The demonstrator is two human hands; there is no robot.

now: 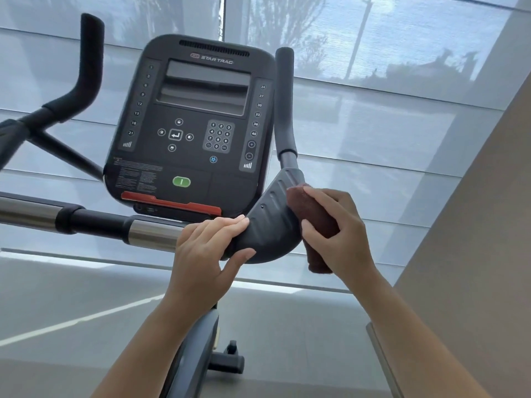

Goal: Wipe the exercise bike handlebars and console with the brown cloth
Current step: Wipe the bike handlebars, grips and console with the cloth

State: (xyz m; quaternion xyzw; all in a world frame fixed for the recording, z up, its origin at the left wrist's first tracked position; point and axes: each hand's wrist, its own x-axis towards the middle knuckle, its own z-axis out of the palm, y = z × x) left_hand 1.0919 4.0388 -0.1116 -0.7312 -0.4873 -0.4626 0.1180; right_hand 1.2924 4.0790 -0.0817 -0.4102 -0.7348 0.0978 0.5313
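The black console (pixel 195 127) stands in the middle, with a dark screen, keypad and green button. The handlebars run from a chrome and black crossbar (pixel 94 222) to a curved grey elbow pad (pixel 270 225) and an upright right grip (pixel 285 101). An upright left grip (pixel 89 67) rises at the far left. My left hand (pixel 207 254) grips the bar where it meets the elbow pad. My right hand (pixel 336 234) holds the folded brown cloth (pixel 316 219) pressed against the outer right edge of that pad.
A large window with translucent roller blinds (pixel 373 124) fills the background. A beige wall (pixel 474 254) stands close on the right. The bike's grey frame and base foot (pixel 227 360) show below, on a grey floor with a white line (pixel 71 323).
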